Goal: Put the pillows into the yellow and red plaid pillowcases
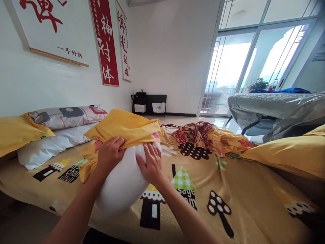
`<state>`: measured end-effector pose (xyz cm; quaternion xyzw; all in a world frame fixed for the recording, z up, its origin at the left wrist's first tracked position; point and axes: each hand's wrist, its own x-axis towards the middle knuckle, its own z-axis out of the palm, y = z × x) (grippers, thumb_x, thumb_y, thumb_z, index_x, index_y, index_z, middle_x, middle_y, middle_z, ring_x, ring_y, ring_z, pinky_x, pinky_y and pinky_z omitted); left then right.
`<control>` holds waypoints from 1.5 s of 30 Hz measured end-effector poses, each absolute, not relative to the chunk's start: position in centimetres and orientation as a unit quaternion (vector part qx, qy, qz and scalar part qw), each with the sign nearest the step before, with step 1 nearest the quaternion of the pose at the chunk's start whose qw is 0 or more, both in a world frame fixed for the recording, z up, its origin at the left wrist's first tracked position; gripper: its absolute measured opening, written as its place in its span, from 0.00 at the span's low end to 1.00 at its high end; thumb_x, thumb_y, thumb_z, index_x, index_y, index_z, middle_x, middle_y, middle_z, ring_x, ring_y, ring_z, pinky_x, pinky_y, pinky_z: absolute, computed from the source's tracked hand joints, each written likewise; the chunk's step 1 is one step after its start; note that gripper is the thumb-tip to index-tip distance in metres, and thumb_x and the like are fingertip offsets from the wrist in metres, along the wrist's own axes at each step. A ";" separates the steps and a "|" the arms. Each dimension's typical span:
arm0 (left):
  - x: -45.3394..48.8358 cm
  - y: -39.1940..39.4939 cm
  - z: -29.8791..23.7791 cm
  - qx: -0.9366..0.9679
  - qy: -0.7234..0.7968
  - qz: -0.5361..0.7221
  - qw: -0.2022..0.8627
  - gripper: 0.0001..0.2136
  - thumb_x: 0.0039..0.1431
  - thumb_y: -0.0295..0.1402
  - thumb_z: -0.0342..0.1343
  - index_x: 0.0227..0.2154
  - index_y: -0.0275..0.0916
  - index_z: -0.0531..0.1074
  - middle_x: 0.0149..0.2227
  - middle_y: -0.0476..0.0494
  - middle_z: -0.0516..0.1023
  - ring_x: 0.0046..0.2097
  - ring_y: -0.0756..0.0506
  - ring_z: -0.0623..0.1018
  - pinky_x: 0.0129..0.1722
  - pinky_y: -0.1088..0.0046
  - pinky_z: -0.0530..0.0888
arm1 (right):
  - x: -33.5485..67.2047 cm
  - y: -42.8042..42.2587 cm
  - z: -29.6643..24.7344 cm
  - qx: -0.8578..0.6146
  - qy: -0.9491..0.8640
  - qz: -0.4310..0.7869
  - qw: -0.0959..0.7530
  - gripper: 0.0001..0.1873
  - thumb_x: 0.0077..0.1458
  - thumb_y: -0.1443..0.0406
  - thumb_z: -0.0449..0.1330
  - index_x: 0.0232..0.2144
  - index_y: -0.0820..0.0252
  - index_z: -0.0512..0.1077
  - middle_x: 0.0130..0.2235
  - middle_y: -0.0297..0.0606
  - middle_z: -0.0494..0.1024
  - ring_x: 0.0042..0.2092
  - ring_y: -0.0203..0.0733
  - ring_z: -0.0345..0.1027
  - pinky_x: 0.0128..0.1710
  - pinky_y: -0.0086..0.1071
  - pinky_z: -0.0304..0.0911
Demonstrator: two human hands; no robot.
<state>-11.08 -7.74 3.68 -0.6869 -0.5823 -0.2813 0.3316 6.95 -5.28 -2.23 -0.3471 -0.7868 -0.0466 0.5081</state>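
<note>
A white pillow (124, 179) lies in front of me on the bed, its far end inside a yellow pillowcase (127, 125) and its near end bare. My left hand (110, 154) is closed on the pillowcase's edge at the pillow's left side, fingers curled over the cloth. On the pillow's right side rests my right hand (151, 161), its fingers stretched over the white surface with the thumb apart. Those fingertips reach the pillowcase's hem, where a pink patch shows. The pillow's covered end is hidden.
A tan printed blanket (243, 196) covers the bed. To the left lie a patterned pillow (68, 117), another white pillow (61, 142) and yellow cloth (22, 132). Red patterned cloth (195, 134) and yellow bedding (289, 152) lie right. Beyond stands a plastic-covered table (276, 103).
</note>
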 end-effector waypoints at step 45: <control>-5.8 -12.8 -1.0 -0.750 -0.445 -0.421 0.250 0.15 0.59 0.27 0.48 0.49 0.42 0.65 0.50 0.38 0.70 0.55 0.40 0.67 0.54 0.57 0.63 | 22.0 -2.1 -11.4 -0.407 -0.736 -0.027 0.541 0.23 0.59 0.57 0.55 0.54 0.59 0.61 0.53 0.47 0.70 0.54 0.49 0.64 0.48 0.44 0.63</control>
